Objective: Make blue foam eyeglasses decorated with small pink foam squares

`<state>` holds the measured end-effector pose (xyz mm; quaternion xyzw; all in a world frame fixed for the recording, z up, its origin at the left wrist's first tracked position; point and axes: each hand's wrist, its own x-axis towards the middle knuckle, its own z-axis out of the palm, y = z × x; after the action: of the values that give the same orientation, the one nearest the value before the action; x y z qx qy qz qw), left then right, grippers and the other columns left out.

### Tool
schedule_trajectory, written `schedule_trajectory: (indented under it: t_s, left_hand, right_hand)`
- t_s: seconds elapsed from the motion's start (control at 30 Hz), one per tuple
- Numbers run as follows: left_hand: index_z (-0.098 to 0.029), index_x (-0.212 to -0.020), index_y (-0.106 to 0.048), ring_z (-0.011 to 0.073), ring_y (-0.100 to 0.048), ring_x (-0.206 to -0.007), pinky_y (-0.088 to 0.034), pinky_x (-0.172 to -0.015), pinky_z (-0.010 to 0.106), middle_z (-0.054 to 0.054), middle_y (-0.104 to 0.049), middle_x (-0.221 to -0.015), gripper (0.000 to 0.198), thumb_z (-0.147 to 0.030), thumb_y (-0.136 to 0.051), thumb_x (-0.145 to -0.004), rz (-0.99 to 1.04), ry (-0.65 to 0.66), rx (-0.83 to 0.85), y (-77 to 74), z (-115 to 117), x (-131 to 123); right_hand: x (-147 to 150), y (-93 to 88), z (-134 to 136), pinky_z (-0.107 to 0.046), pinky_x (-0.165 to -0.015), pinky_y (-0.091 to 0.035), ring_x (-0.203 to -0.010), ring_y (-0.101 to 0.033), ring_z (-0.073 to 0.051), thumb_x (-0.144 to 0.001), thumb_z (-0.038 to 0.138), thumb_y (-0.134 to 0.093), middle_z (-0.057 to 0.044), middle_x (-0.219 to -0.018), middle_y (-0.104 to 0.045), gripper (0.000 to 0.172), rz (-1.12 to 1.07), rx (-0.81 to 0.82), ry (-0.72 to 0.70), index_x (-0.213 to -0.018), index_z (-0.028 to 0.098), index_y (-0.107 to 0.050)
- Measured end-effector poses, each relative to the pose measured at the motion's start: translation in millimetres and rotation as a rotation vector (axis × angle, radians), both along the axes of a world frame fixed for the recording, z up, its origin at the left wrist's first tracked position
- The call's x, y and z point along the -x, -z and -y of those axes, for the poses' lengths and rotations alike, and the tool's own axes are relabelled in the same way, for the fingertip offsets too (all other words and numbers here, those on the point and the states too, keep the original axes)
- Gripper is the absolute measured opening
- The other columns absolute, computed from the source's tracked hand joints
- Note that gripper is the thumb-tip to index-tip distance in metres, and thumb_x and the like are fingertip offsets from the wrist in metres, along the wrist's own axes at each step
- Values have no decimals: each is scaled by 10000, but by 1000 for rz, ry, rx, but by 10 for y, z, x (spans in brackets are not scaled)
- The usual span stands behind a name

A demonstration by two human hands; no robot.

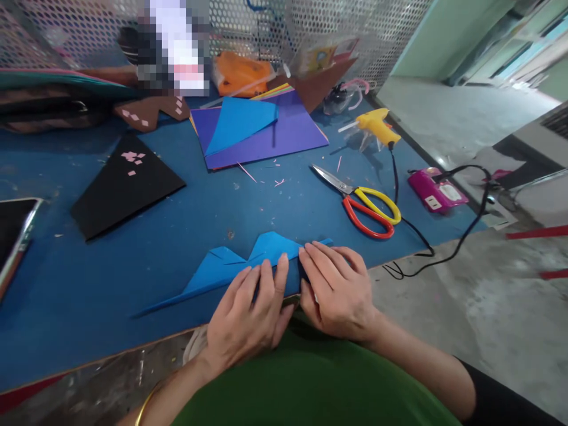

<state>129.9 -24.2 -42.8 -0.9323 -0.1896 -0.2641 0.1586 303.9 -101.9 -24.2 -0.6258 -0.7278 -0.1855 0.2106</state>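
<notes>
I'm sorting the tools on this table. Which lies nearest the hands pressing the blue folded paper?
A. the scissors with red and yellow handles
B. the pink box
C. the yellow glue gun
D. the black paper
A: the scissors lie just beyond the right hand, closer than the glue gun, which lies farther back.

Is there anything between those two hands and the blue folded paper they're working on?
Nothing visible. The left hand and right hand both rest flat on the blue folded paper at the table's near edge. The scissors lie apart, farther back on the right.
</notes>
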Motion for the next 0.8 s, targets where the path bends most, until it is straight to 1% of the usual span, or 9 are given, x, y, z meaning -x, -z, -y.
schedule_trajectory:
  t_s: [0.07, 0.17, 0.27, 0.37, 0.5, 0.6, 0.67, 0.73, 0.8]
  left_hand:
    - [-59, -1343, -571, 255, -582, -1011, -435, -984, 383, 155, -678, -1157, 575, -437, -546, -911, 8, -8, 4, -6, -1, -14]
    - [-61, -1318, -594, 249, -580, -972, -448, -938, 377, 142, -688, -1110, 559, -440, -556, -909, 21, -14, 6, -13, -1, -32]
    - [-55, -1296, -607, 256, -575, -965, -451, -901, 380, 147, -689, -1094, 532, -424, -542, -918, 21, -16, 15, -30, 5, -35]
    - [-53, -1296, -600, 263, -569, -995, -442, -900, 380, 160, -676, -1127, 514, -413, -512, -940, 8, -20, 27, -67, 5, -21]
    - [-55, -1295, -596, 267, -568, -980, -442, -859, 379, 161, -670, -1136, 484, -390, -443, -981, -25, -11, 34, -152, -36, -13]
    - [-74, -1250, -628, 248, -568, -870, -451, -771, 368, 130, -690, -1027, 427, -341, -406, -1002, -30, 0, 58, -232, -96, -38]
    - [-85, -1195, -657, 231, -554, -786, -450, -712, 361, 104, -690, -931, 368, -296, -429, -998, -34, 7, 53, -280, -139, -66]
    - [-82, -1139, -679, 222, -539, -728, -443, -668, 360, 85, -677, -850, 309, -254, -477, -980, -23, 8, 43, -321, -170, -99]
    - [-79, -1083, -694, 213, -535, -705, -438, -648, 354, 70, -662, -799, 257, -215, -513, -962, 3, 8, 44, -353, -182, -129]
  right_hand:
    - [-8, 13, 24, -456, -979, -418, -1158, -614, -282, -898, 237, -510, -174, -1238, -677, 419, -24, 41, 12, -1228, 12, -636]
    - [-17, 25, 56, -456, -1013, -386, -1198, -580, -270, -924, 262, -479, -158, -1283, -655, 454, -50, 68, 29, -1298, 31, -592]
    - [-39, 24, 47, -457, -1011, -379, -1175, -577, -280, -924, 265, -486, -169, -1249, -669, 456, -42, 58, 16, -1284, 8, -595]
    - [-72, -2, 16, -450, -1011, -375, -1160, -573, -272, -938, 249, -481, -157, -1239, -671, 425, -55, 90, -18, -1279, 25, -601]
    - [-109, -76, -12, -424, -1004, -390, -1080, -598, -234, -952, 240, -478, -114, -1186, -692, 375, -53, 73, -49, -1253, 68, -621]
    - [-219, -172, -62, -364, -932, -450, -946, -625, -179, -965, 251, -450, -58, -1068, -719, 336, -69, 48, -46, -1211, 139, -651]
    - [-417, -268, -159, -335, -870, -480, -915, -631, -170, -974, 262, -423, -51, -1017, -718, 336, -98, 20, 38, -1199, 175, -657]
    - [-736, -390, -328, -365, -874, -482, -974, -630, -209, -975, 272, -410, -90, -1045, -703, 346, -124, -19, 214, -1200, 173, -654]
    - [-1141, -523, -562, -443, -887, -463, -1043, -605, -288, -954, 288, -428, -163, -1163, -651, 383, -128, -32, 424, -1246, 125, -615]
